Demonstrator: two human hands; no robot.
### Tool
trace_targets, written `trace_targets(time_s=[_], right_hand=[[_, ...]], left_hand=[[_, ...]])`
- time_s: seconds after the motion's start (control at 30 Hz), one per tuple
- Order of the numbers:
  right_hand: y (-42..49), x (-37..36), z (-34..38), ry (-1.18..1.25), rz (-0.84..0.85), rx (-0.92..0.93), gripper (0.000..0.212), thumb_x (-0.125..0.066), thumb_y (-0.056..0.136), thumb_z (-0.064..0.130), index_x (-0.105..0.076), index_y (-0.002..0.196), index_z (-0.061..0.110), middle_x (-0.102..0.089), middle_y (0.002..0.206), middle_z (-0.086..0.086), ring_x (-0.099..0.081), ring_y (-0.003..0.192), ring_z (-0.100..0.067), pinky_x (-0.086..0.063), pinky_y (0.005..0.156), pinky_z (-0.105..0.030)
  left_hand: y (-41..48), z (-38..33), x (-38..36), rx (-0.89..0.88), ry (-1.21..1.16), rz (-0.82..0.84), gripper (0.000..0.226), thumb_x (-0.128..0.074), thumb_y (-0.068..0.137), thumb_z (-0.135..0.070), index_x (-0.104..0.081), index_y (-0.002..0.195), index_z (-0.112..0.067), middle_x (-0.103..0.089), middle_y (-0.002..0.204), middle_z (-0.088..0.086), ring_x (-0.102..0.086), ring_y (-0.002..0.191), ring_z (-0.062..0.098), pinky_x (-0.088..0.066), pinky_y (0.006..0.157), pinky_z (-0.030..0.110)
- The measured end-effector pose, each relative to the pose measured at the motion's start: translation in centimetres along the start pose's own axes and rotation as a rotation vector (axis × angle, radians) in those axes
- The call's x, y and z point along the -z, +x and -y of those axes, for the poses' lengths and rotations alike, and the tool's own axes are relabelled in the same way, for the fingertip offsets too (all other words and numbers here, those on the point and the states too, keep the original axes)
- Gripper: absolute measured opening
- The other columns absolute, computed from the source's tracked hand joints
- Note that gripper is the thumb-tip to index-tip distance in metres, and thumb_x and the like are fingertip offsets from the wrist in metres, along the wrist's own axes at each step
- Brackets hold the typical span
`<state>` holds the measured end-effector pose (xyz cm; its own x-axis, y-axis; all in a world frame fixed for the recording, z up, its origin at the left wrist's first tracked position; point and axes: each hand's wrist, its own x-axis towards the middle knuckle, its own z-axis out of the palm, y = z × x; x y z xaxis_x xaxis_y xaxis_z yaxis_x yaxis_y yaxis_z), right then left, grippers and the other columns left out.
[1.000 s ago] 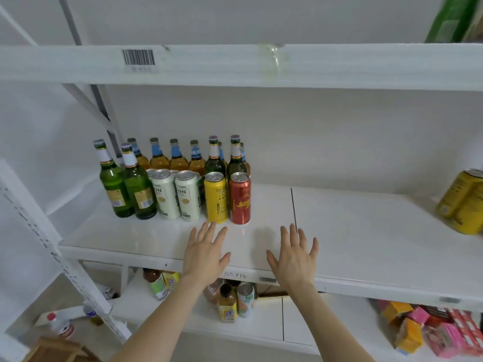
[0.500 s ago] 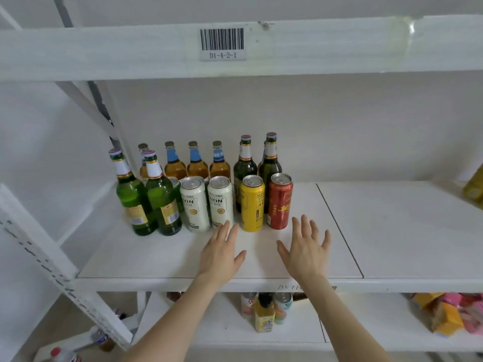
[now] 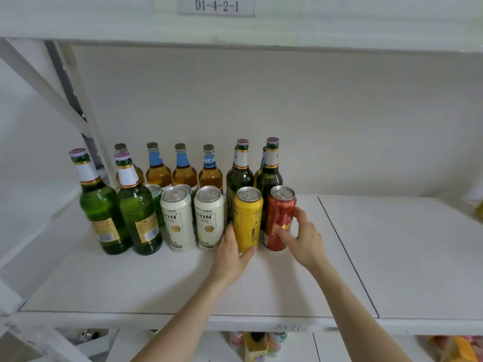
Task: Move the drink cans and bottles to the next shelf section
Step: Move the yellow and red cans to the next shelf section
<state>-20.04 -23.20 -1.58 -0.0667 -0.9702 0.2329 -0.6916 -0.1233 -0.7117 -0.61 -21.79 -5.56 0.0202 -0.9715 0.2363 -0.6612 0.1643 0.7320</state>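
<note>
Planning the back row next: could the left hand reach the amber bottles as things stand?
Probably not: white cans stand in front of the amber bottles, and the left hand grips the yellow can.

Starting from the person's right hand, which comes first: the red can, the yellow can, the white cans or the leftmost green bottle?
1. The red can, gripped by the right hand.
2. The yellow can, just left of it.
3. The white cans, further left.
4. The leftmost green bottle, at the far left.
</note>
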Motion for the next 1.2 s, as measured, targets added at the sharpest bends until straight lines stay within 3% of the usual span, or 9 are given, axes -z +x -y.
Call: trace_targets(time_s=[0.1,0.17,0.33,0.43,0.57,0.7,0.83,1.03,1.2], right_hand=[[1.3,0.2,-0.1,0.290,0.057,-0.046,0.056,-0.076,0.085,0.031,-0.050,0.132,0.018,-0.065,0.120,0.004,-0.058,0.114,-0.016,-0.044,0.086,-0.021],[2.1,0.3,-0.4,0.423,0.094,-0.075,0.048,-0.081,0.080,0.026,-0.058,0.122,0.020,-0.068,0.111,0.007,-0.062,0.105,-0.013,-0.043,0.079,-0.016],[3.1,0.1,-0.8,0.664,0.140,-0.104,0.059,-0.087,0.061,0.024,-0.061,0.113,0.016,-0.071,0.108,-0.009,-0.065,0.105,-0.029,-0.055,0.091,-0.043],[3.0,0.0,-0.7,0.736,0.138,-0.128,0.062,-0.087,0.057,0.019,-0.060,0.113,0.011,-0.070,0.109,-0.018,-0.062,0.108,-0.040,-0.052,0.097,-0.055],[2.2,0.4,-0.6,0.762,0.135,-0.154,0.062,-0.086,0.058,0.017,-0.059,0.113,0.009,-0.070,0.109,-0.019,-0.063,0.108,-0.040,-0.052,0.096,-0.055],[0.6,1.0,-0.2,0.810,0.136,-0.223,0.054,-0.082,0.063,0.023,-0.062,0.112,0.013,-0.073,0.106,-0.012,-0.069,0.100,-0.030,-0.058,0.080,-0.040],[-1.6,1.8,0.5,0.846,0.145,-0.314,0.049,-0.079,0.066,0.034,-0.064,0.111,0.023,-0.074,0.103,-0.004,-0.073,0.088,-0.015,-0.055,0.066,-0.030],[-5.5,3.0,1.2,0.861,0.131,-0.413,0.032,-0.074,0.085,0.029,-0.061,0.114,0.033,-0.072,0.107,-0.001,-0.068,0.099,-0.020,-0.055,0.068,-0.037],[-8.9,3.9,2.5,0.850,0.113,-0.445,0.038,-0.073,0.084,0.035,-0.060,0.119,0.030,-0.070,0.112,-0.006,-0.066,0.105,-0.027,-0.055,0.087,-0.052]], left_hand=[[1.0,0.3,-0.8,0.071,-0.126,-0.034,0.075,-0.073,0.086,-0.038,-0.037,0.146,-0.010,-0.049,0.148,0.005,-0.044,0.136,0.023,-0.035,0.113,0.035],[1.4,0.5,-1.2,0.124,-0.232,-0.041,0.074,-0.076,0.083,-0.039,-0.040,0.144,-0.016,-0.053,0.143,-0.001,-0.050,0.130,0.018,-0.037,0.106,0.024],[1.9,0.9,-1.6,0.176,-0.438,-0.040,0.072,-0.086,0.074,-0.031,-0.048,0.136,-0.025,-0.064,0.128,-0.007,-0.062,0.114,0.010,-0.049,0.093,0.023],[1.9,0.8,-1.5,0.188,-0.465,-0.037,0.075,-0.090,0.068,-0.029,-0.050,0.132,-0.026,-0.067,0.122,-0.008,-0.064,0.107,0.003,-0.052,0.086,0.019],[1.5,0.5,-0.9,0.173,-0.433,-0.008,0.083,-0.093,0.059,-0.035,-0.048,0.129,-0.040,-0.066,0.119,-0.016,-0.062,0.108,0.000,-0.052,0.090,0.023],[0.4,0.1,0.1,0.177,-0.421,0.079,0.090,-0.090,0.053,-0.039,-0.046,0.132,-0.037,-0.064,0.122,-0.011,-0.062,0.111,0.009,-0.053,0.094,0.034],[-1.4,-0.2,1.0,0.284,-0.565,0.182,0.068,-0.092,0.064,-0.027,-0.052,0.118,-0.042,-0.066,0.110,-0.019,-0.066,0.091,-0.008,-0.053,0.068,0.012],[-5.2,-0.4,3.3,0.364,-0.661,0.248,0.074,-0.088,0.069,-0.032,-0.044,0.127,-0.043,-0.062,0.117,-0.017,-0.060,0.103,0.001,-0.050,0.074,0.018],[-8.4,-0.6,5.7,0.363,-0.705,0.261,0.074,-0.091,0.057,-0.047,-0.049,0.118,-0.046,-0.065,0.121,-0.013,-0.064,0.106,0.008,-0.056,0.081,0.029]])
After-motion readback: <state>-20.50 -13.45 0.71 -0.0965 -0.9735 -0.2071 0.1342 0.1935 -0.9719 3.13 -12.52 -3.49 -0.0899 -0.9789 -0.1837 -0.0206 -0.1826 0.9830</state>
